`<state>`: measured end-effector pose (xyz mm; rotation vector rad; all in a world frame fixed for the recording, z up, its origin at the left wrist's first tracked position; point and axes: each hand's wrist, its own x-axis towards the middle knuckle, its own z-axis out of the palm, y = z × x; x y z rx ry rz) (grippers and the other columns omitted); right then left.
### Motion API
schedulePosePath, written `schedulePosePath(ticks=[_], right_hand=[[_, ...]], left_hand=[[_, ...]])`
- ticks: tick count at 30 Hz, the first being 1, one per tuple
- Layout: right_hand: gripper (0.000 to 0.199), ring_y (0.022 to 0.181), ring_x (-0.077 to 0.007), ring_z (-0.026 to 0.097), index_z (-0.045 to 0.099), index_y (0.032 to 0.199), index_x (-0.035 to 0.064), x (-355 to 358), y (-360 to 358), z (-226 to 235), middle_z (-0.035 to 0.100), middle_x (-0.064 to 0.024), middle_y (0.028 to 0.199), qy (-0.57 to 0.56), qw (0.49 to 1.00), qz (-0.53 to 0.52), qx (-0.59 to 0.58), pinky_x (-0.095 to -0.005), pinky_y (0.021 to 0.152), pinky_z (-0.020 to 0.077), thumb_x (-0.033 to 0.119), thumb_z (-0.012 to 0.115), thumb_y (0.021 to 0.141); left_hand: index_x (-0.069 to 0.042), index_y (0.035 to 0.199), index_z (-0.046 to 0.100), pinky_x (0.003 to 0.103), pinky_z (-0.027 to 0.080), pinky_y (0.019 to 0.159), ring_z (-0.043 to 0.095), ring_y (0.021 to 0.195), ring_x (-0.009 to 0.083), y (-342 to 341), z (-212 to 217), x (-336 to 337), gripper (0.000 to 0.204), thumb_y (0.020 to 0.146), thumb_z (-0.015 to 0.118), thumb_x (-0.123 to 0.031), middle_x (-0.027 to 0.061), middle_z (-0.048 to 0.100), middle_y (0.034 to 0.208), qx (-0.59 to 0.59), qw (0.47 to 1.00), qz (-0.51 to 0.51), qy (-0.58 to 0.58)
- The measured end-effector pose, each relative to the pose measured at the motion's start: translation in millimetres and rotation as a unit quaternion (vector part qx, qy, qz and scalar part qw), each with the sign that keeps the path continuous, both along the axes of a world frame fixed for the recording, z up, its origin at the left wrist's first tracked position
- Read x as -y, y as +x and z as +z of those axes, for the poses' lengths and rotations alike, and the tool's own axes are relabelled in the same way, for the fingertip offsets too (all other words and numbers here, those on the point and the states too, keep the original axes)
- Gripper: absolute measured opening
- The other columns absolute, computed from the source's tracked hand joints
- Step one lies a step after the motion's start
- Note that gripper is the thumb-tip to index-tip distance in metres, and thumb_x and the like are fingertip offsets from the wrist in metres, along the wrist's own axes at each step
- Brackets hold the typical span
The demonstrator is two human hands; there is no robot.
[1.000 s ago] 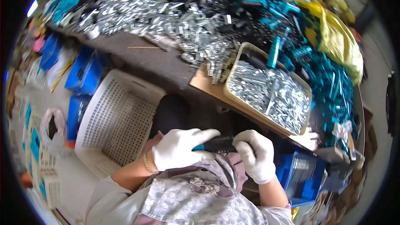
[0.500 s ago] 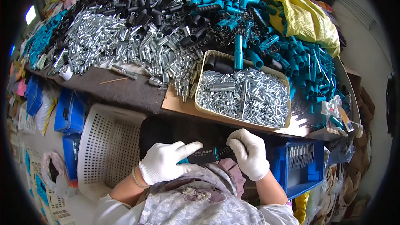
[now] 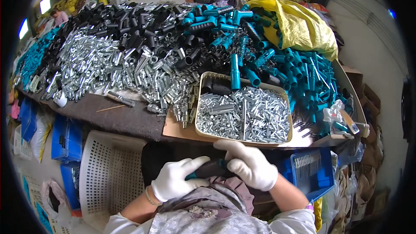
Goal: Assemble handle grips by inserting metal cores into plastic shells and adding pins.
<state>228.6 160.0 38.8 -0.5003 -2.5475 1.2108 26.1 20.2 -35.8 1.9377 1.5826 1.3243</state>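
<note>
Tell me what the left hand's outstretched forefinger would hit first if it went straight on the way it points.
Probably the right hand: the left hand points its forefinger rightward, above the dark handle part both hands hold, and the right glove sits just beyond its tip. Depth is unclear.

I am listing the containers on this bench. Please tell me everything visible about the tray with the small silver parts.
The tray is shallow, rectangular with rounded corners, beige, probably plastic. It lies flat on a cardboard sheet at the table's near edge, just beyond both gloved hands. Small shiny metal pins nearly fill it; two black tubes lie at its far left, and a teal tube leans over its far rim. No hand touches it.
</note>
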Motion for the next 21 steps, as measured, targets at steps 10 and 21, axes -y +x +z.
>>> schedulePosePath(ticks=[10,21], right_hand=[[0.015,0.09,-0.0351,0.068,0.072,0.097,0.0059,-232,32,24,0.071,-0.0166,0.095,0.319,0.877,-0.355,-0.059,-0.0394,0.08,0.0538,0.016,0.065,0.088],[0.021,0.099,-0.0359,0.066,0.074,0.1,0.0108,-355,-81,62,0.072,-0.0153,0.103,0.416,0.851,-0.319,-0.025,-0.0441,0.088,0.0522,0.018,0.059,0.086]], left_hand=[[0.004,0.121,0.063,0.029,0.053,0.065,0.066,0.068,0.0173,-14,-12,10,0.074,0.081,0.075,-0.057,0.014,0.068,0.083,0.165,0.981,0.048,-0.089],[0.002,0.12,0.065,0.033,0.056,0.074,0.073,0.083,0.0292,-17,-5,-21,0.07,0.08,0.077,-0.054,0.0189,0.071,0.093,0.136,0.986,0.068,-0.075]])
